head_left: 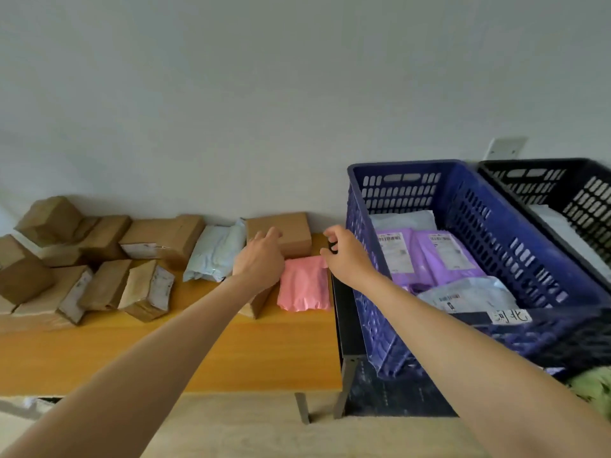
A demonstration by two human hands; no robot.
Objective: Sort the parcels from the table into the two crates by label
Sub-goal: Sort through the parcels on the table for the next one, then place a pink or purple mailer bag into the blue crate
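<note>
- Watching the head feed from my end. Both arms are stretched out over the wooden worktop (pixel 165 358), towards its far right corner.
- The left hand (pixel 261 259) is palm down, and its fingers (pixel 272 234) are fairly straight and loose. They reach onto the near top edge of a brown box (pixel 291 229) that sits against the wall. They aren't wrapped round anything.
- The right hand (pixel 347 256) hovers just past the top right corner of the pink parcel (pixel 302 285). Its fingers (pixel 335 233) are curled in with something small and dark at the tips. Honestly, I can't tell if it's gripping anything.
- The pink parcel lies flat on the worktop between the two hands, right at the edge next to the crates.
- Another brown box (pixel 258 302) pokes out from under the left forearm, touching the pink one's left side.
- Further left there's a pale blue-white mailer (pixel 215 252), then a jumble of brown boxes (pixel 66 259), some stacked and some tipped over.
- The blue crate (pixel 396 190) sits just right of the worktop. It holds purple parcels (pixel 439 256) with white shipping labels, plus a grey mailer (pixel 469 295) towards the front.
- There's a handwritten label (pixel 512 316) on the blue crate's near rim.
- The black crate (pixel 588 193) is right beside the blue one, with a white parcel (pixel 568 233) inside.
</note>
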